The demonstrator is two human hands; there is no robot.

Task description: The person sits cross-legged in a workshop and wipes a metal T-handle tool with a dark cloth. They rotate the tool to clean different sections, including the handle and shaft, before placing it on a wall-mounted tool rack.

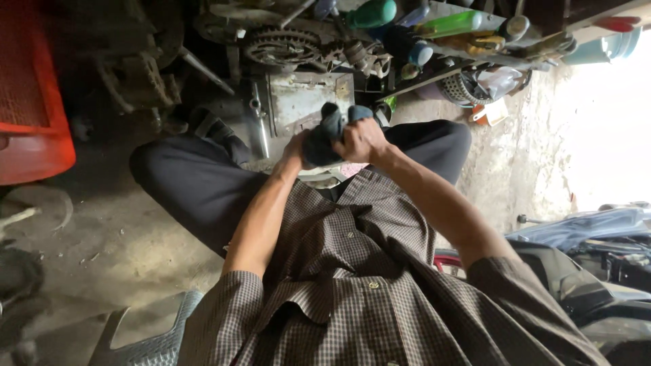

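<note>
Both my hands are bunched around a dark blue-grey cloth [330, 129] held in front of my chest, above my knees. My left hand [296, 147] grips its left side from below. My right hand [361, 140] closes over its right side, knuckles up. What the cloth may wrap is hidden. I sit with dark trousers [196, 183] spread wide and wear a checked shirt.
A metal engine part [302, 98] lies on the floor just beyond my hands. A toothed sprocket [281, 46], bottles [447, 25] and tools fill the shelf behind. A red crate [30, 102] stands at left, a plastic stool [146, 342] below, a motorbike seat [590, 271] at right.
</note>
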